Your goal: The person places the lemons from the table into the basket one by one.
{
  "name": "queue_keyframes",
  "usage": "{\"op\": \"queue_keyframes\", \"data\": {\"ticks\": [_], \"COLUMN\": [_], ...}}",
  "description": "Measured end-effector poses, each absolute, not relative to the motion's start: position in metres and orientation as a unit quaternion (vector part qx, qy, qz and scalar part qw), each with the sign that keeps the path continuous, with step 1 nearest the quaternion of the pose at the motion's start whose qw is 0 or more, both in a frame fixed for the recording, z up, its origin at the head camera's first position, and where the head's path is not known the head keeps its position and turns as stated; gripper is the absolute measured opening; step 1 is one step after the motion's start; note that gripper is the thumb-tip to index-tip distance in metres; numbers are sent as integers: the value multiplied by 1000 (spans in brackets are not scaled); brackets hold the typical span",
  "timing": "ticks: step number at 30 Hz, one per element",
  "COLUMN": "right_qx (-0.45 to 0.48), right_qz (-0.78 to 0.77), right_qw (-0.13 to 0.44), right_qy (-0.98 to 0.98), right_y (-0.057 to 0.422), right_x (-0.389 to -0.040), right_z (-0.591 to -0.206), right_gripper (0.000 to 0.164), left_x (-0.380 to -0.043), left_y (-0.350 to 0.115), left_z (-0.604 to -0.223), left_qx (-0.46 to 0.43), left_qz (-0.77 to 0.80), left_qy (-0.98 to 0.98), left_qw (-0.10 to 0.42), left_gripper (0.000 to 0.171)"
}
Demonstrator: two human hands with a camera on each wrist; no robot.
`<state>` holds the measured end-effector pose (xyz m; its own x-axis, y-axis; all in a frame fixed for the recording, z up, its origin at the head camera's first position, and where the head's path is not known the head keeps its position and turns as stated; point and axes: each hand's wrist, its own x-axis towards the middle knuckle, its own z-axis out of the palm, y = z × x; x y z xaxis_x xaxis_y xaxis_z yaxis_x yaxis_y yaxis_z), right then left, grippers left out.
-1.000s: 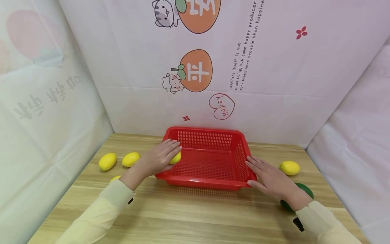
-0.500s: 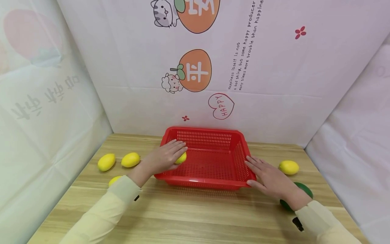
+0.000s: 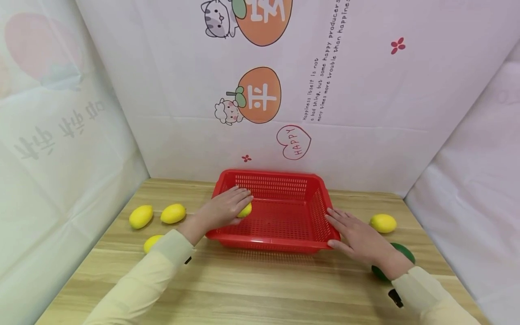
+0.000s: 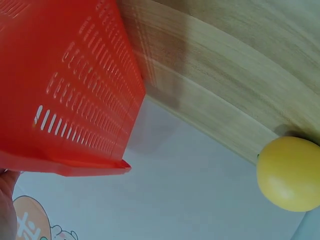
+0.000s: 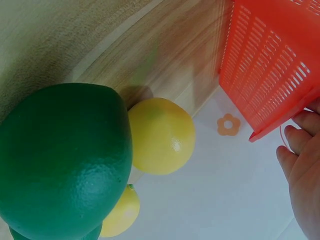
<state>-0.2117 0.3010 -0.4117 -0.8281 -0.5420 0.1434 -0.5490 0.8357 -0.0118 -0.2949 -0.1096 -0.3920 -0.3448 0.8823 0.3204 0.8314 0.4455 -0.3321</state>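
Note:
My left hand [image 3: 221, 207] grips a lemon [image 3: 245, 210] over the left part of a red plastic basket [image 3: 274, 243]; most of that lemon is hidden under the fingers. On the basket's right rim rests my right hand [image 3: 359, 237], its fingers fairly straight and the thumb near the front corner. The right wrist view catches those fingers [image 5: 302, 142] at the rim. Behind the right wrist lies a dark green fruit [image 3: 402, 253], partly covered by the arm. A lemon [image 3: 383, 223] sits just beyond it.
Left of the basket lie more lemons: one at the far left [image 3: 141, 216], one nearer the basket [image 3: 173, 213], and one half hidden by the left sleeve [image 3: 152, 243]. A printed white backdrop [image 3: 183, 149] rises behind the wooden table [image 3: 260, 293].
My left hand has moved right with the lemon, further over the basket, uncovering more of the lemon by the sleeve. The right hand stays at the rim.

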Motion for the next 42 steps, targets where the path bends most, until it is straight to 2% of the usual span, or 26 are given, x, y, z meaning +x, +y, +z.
{"op": "queue_keyframes", "data": {"ticks": [9,23,42], "right_qx": [282,284,282], "right_qz": [29,26,29], "right_qw": [64,63,61], "right_qy": [-957,-956,-957], "right_y": [300,301,301], "right_x": [-211,-213,-213], "right_z": [-411,-413,-412], "right_gripper": [82,82,82], "left_x": [-297,-298,-295], "left_y": [-102,-99,-100], "left_z": [-396,-402,-407], "left_qx": [-487,-440,-450], "left_qz": [55,45,31], "left_qy": [-857,-894,-889], "left_qw": [157,73,73], "left_gripper": [70,70,72]}}
